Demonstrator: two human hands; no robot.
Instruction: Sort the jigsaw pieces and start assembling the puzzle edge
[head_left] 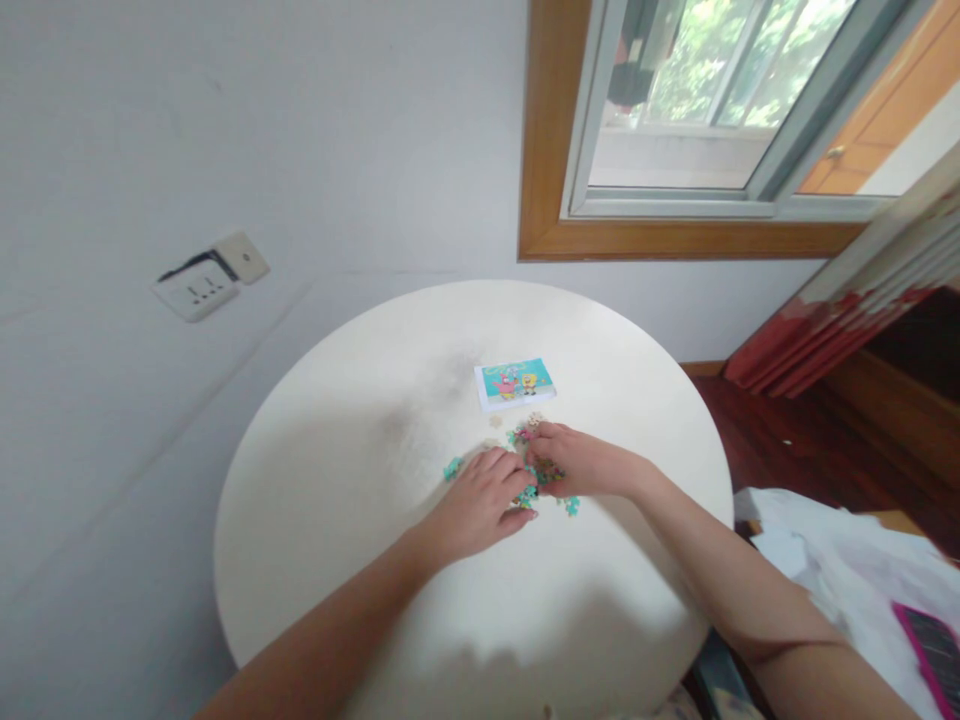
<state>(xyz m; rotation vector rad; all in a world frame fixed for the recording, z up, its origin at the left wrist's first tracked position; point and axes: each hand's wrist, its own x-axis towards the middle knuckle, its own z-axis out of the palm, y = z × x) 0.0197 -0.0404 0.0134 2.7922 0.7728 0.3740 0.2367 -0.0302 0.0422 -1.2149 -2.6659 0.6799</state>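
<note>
Jigsaw puzzle pieces (528,494), mostly turquoise with some brown and pink, lie in a small heap on the round white table (322,500). From the left, my left hand (484,500) curves its fingers around the heap, its thumb on the near side. My right hand (581,460) wraps bent fingers around the heap's right side. Both hands touch pieces, and their fingers hide part of the heap. A few loose pieces lie just outside the hands, including a turquoise piece (452,468) on the left and another turquoise piece (573,506) at lower right.
Beyond the heap lies a small picture card (516,384) with cartoon figures. A wall with a socket (199,288) stands behind the table, below a wood-framed window (555,235). At right are a red-and-white curtain (795,335) and white bags (840,560).
</note>
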